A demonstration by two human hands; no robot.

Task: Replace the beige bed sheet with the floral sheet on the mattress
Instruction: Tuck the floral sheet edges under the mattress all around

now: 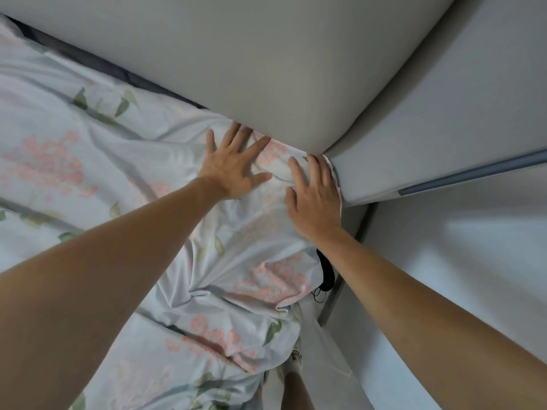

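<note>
Bare leg (pixel 296 392) at the very bottom, close against the side of the bed, with a hem of the floral sheet (pixel 88 161) hanging down beside it. Above that, two bare forearms reach out across the bed from the lower corners of the view. The sheet is pale with pink blossom clusters and green leaves, and it lies rumpled over the bed, with deep folds bunched up between the arms and along the edge. A short black strap or cord (pixel 325 276) pokes out from under the sheet's edge by the right forearm; what it belongs to is not clear.

Further up, both hands lie palm down on the sheet at the corner of the bed. The left hand (pixel 233 167) has its fingers straight and spread wide, pressing the cloth flat, its fingertips right at the base of the padded grey headboard (pixel 266 69). The right hand (pixel 313 196) rests just beside it, fingers also straight and a little apart, pressing the sheet's edge where it meets the side of a pale cabinet (pixel 444 128). Neither hand grips anything.

Beyond the hands, a dark strip (pixel 88 62) shows uncovered between the sheet and the headboard, off to the left. The headboard's rounded corner ends next to the cabinet.
</note>
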